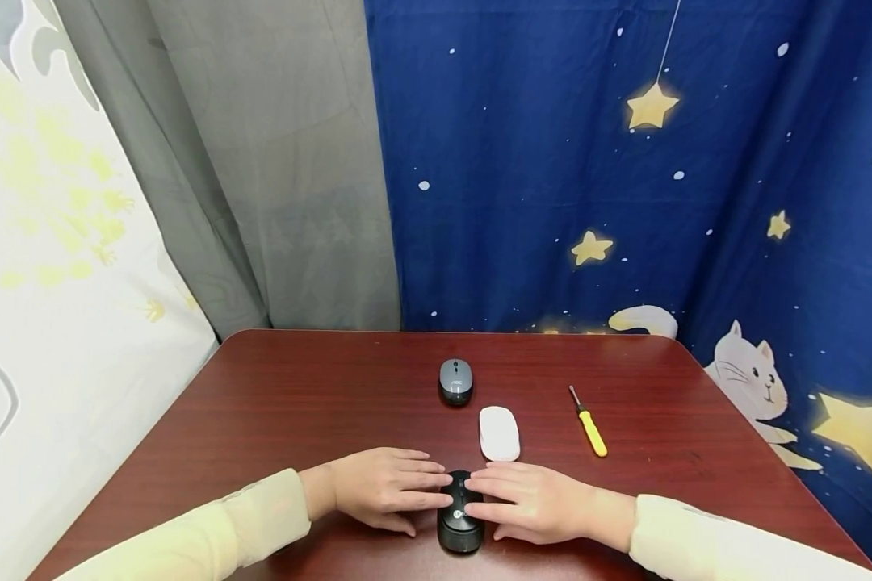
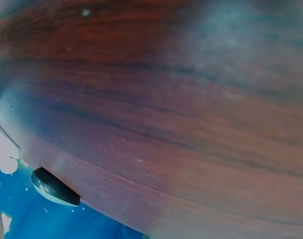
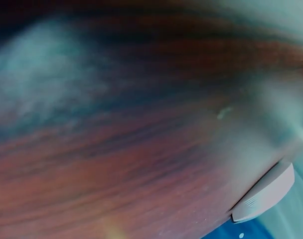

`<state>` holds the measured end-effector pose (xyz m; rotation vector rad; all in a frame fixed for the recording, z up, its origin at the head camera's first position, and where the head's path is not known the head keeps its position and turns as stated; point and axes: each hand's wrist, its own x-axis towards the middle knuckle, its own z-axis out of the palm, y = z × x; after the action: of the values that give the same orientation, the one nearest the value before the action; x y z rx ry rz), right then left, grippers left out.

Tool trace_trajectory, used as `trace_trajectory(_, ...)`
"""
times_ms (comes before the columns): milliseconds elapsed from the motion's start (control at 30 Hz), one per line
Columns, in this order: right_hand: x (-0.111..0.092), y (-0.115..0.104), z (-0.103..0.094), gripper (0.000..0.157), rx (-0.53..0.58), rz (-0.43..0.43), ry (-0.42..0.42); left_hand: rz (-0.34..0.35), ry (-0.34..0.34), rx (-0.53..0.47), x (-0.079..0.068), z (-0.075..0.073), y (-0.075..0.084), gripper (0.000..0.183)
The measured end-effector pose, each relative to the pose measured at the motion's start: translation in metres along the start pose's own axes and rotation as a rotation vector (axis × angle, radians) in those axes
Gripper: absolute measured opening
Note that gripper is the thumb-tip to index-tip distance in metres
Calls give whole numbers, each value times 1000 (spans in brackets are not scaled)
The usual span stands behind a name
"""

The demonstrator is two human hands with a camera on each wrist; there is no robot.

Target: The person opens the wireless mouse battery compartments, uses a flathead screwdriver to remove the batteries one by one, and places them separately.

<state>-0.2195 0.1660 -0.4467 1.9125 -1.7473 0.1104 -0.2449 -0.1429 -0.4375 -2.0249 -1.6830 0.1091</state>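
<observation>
A black computer mouse (image 1: 460, 528) lies at the table's near side, between the two hands. From the left, the left hand (image 1: 388, 488) reaches in with fingers extended, and their tips touch the mouse's left side. The right hand (image 1: 534, 502) comes from the right; its straight fingers rest over the mouse's right side and top. Just beyond the right fingertips lies a white mouse (image 1: 499, 434), whose side also shows in the right wrist view (image 3: 266, 194). A grey and black mouse (image 1: 455, 381) sits farther back. Neither wrist view shows the fingers on the black mouse.
A screwdriver (image 1: 589, 424) with a yellow handle lies on the right part of the reddish-brown table (image 1: 320, 387). Behind the table's far edge hang a grey curtain (image 1: 298, 177) and a blue star-printed curtain (image 1: 523, 186). A pale printed cloth (image 1: 65, 282) hangs at the left.
</observation>
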Motion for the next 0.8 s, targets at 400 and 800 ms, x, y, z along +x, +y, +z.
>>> trace_trajectory(400,3,0,10,33,-62,-70,54,83,103,92,13,8,3,46)
trace_trajectory(800,5,4,13,27,-119,-116,69,100,141,142,20,12,1,36)
